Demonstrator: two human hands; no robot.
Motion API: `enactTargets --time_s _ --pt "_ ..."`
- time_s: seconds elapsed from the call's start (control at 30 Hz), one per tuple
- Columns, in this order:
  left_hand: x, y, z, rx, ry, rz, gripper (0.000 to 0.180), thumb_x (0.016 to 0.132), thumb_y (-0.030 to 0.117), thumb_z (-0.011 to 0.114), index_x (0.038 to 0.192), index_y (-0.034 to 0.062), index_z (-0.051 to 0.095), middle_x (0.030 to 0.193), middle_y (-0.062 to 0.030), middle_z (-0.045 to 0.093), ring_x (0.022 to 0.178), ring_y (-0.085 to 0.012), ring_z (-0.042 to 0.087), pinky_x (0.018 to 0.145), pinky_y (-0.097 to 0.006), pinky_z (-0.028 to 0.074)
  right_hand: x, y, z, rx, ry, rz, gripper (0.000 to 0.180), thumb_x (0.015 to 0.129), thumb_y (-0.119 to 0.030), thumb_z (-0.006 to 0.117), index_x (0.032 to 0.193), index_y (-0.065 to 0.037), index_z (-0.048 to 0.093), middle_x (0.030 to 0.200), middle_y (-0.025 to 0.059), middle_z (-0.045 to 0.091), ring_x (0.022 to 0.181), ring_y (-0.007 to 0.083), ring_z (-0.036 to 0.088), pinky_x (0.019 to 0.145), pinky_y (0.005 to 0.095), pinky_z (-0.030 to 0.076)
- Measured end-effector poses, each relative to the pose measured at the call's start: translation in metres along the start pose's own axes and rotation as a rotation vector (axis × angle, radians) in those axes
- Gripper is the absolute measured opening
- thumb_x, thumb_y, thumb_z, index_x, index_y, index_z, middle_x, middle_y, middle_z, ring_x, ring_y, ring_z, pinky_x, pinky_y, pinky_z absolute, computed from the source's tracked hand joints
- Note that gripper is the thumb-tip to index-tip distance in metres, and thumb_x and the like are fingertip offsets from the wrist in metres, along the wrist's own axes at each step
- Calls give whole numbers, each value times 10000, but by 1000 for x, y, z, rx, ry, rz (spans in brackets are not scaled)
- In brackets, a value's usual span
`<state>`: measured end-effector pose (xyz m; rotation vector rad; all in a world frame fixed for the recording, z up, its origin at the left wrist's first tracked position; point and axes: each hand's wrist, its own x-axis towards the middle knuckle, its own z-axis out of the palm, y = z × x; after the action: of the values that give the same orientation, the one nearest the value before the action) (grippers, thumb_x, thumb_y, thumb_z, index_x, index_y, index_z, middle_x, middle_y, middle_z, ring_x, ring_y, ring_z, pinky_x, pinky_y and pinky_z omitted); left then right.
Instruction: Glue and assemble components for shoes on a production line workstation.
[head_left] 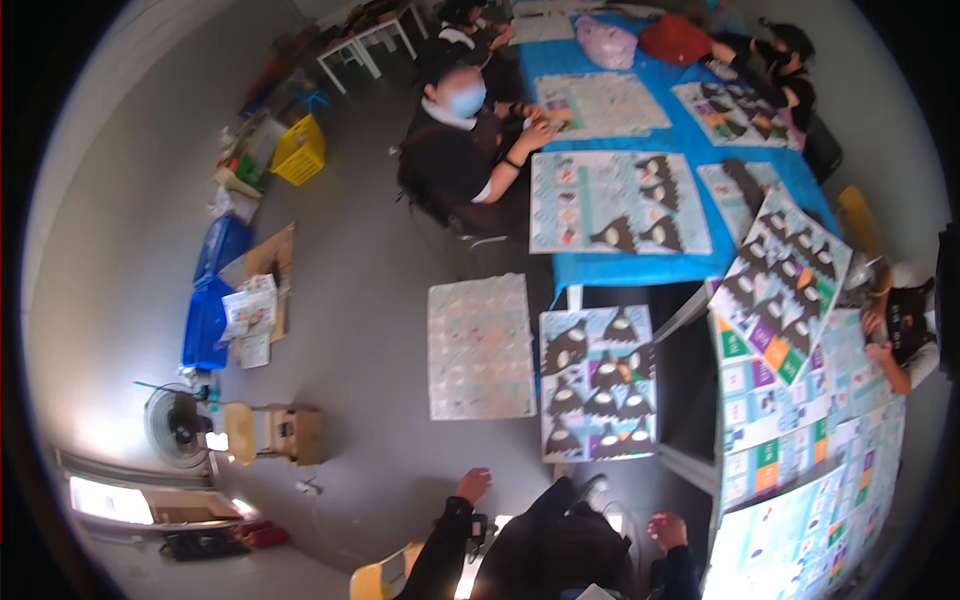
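On near side of the white board [590, 332] with black cutouts [566, 347], my left fingers [483, 475] and right fingers [657, 523] hang apart, released. Beige board [482, 347] just left.

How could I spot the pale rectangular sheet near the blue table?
Find the long blue table. Below its near left corner is the pale rectangular sheet, left of a white rectangular sheet. That neighbour bears black capelike shapes; this bears none.

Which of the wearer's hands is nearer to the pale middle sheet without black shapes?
Left. The left hand is just below the pale sheet in view, apart from it; the right hand is farther, to its lower right.
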<state>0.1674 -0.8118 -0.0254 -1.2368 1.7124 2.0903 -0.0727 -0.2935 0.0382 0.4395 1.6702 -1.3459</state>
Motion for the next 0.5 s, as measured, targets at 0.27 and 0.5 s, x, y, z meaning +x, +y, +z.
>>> enactTargets --time_s 0.27,0.5 --pt "-98 18 -102 26 -66 -127 337 963 225 424 1260 77 482 1133 -113 590 989 -225 576 795 -385 480 -33 33 50 -125 54 -5 91 891 -17 510 945 -5 583 692 127 622 559 177 624 442 276 464" --pt "-94 13 -269 -266 41 -566 361 927 185 441 1271 81 473 1189 -120 585 1092 -271 564 906 -405 475 -74 112 118 100 311 334 158 874 -63 454 927 -12 593 698 168 643 540 240 638 443 330 507"
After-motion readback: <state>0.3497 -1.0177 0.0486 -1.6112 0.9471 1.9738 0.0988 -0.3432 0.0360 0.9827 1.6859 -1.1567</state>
